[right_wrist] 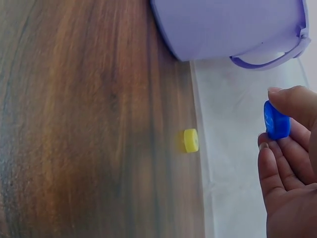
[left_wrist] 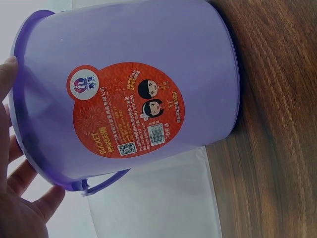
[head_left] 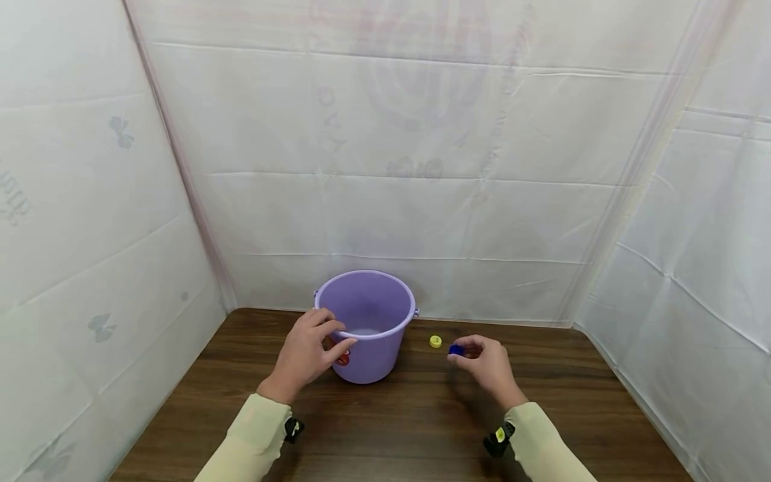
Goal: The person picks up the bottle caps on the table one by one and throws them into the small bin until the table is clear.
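Observation:
A purple plastic bucket (head_left: 373, 358) with a red label (left_wrist: 131, 111) stands upright on the table. At its near left rim, my left hand (head_left: 306, 351) holds the edge, with the thumb outside and fingers over the rim. Between thumb and fingertips, my right hand (head_left: 489, 368) pinches a blue bottle cap (right_wrist: 277, 120), to the right of the bucket and raised off the wood. A yellow bottle cap (head_left: 436, 341) lies on the table between the bucket and the right hand; the right wrist view shows this yellow cap (right_wrist: 191, 141) too.
The dark wooden table (head_left: 373, 435) meets white sheeting (head_left: 385, 221) at the back, with more sheeting on both sides. The bucket's handle (right_wrist: 272, 63) hangs at its side. Inside the bucket, the visible part of the floor looks bare.

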Available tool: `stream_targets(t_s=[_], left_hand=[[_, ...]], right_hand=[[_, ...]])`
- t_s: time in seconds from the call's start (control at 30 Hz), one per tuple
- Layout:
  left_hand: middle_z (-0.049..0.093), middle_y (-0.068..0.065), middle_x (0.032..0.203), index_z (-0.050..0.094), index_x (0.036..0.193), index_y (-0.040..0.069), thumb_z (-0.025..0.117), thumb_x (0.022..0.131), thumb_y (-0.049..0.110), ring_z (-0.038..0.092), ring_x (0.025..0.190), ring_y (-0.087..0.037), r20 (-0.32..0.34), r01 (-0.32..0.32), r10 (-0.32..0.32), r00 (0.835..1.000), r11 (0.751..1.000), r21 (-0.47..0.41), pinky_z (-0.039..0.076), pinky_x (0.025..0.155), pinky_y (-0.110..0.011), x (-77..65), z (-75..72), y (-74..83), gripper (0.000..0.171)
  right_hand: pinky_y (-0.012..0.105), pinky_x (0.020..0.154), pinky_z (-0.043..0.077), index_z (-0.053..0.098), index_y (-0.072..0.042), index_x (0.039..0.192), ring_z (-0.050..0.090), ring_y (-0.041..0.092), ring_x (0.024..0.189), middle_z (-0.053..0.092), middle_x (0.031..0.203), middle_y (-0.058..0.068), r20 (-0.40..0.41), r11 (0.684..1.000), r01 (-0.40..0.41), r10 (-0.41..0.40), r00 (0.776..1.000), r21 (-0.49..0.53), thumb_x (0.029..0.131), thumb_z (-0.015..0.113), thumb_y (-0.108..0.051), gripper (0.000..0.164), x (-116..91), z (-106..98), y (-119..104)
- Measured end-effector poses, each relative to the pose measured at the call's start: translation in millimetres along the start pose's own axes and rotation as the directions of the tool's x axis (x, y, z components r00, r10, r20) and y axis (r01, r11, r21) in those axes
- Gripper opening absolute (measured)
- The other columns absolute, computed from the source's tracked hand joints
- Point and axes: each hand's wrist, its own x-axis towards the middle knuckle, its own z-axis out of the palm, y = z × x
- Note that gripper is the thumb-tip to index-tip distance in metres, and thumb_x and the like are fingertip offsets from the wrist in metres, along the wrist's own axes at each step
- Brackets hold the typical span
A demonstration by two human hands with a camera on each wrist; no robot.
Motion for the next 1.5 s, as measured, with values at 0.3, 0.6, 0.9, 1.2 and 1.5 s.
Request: stream_targets(t_s=[0.3, 0.6, 0.9, 1.2, 1.5], left_hand=[[0.060, 0.005, 0.089, 0.076, 0.087, 0.018, 0.091, 0.076, 0.037, 0.052, 0.084, -0.011, -0.003, -0.001, 0.001, 1.000, 1.000, -0.004, 0.049, 0.075, -0.033, 1.0, 0.1, 0.7, 0.027], [0.060, 0.005, 0.089, 0.076, 0.087, 0.018, 0.091, 0.077, 0.038, 0.053, 0.085, -0.011, 0.005, 0.017, -0.017, 1.000, 1.000, -0.007, 0.050, 0.075, -0.033, 1.4, -0.7, 2.1, 0.027], [0.060, 0.005, 0.089, 0.076, 0.087, 0.018, 0.091, 0.077, 0.037, 0.054, 0.085, -0.012, 0.012, 0.026, -0.026, 1.000, 1.000, -0.007, 0.051, 0.075, -0.033, 1.7, -1.6, 3.6, 0.027], [0.059, 0.005, 0.089, 0.076, 0.087, 0.017, 0.091, 0.077, 0.038, 0.053, 0.084, -0.011, 0.014, 0.032, -0.032, 0.999, 0.999, -0.007, 0.051, 0.074, -0.032, 0.6, -0.6, 1.9, 0.028], [0.059, 0.004, 0.089, 0.076, 0.087, 0.017, 0.091, 0.077, 0.039, 0.053, 0.083, -0.012, 0.010, 0.027, -0.027, 1.000, 1.000, 0.001, 0.051, 0.074, -0.033, 1.2, -2.3, 2.5, 0.028]], right_hand=[[0.021, 0.071, 0.054, 0.079, -0.015, 0.101, 0.065, 0.012, 0.081, 0.076, 0.095, 0.003, -0.034, 0.998, 0.052, -0.051, 0.998, 0.029, 0.078, 0.091, -0.023, 0.027, -2, 0, -18], [0.022, 0.073, 0.055, 0.079, -0.015, 0.103, 0.067, 0.012, 0.084, 0.076, 0.098, 0.004, -0.030, 0.994, 0.057, -0.054, 0.998, 0.093, 0.079, 0.090, -0.024, 0.028, -1, 4, -38], [0.022, 0.072, 0.054, 0.080, -0.013, 0.104, 0.066, 0.013, 0.081, 0.076, 0.096, 0.006, -0.035, 0.989, 0.106, -0.102, 0.994, 0.107, 0.077, 0.091, -0.020, 0.030, 5, 2, -57], [0.022, 0.074, 0.056, 0.079, -0.011, 0.106, 0.070, 0.014, 0.084, 0.077, 0.098, 0.008, -0.025, 0.979, 0.127, -0.125, 0.992, 0.156, 0.078, 0.091, -0.025, 0.033, 15, 5, -72], [0.022, 0.074, 0.057, 0.079, -0.010, 0.106, 0.069, 0.014, 0.083, 0.077, 0.099, 0.009, -0.026, 0.960, 0.187, -0.186, 0.982, 0.210, 0.078, 0.091, -0.021, 0.032, 24, 11, -92]])
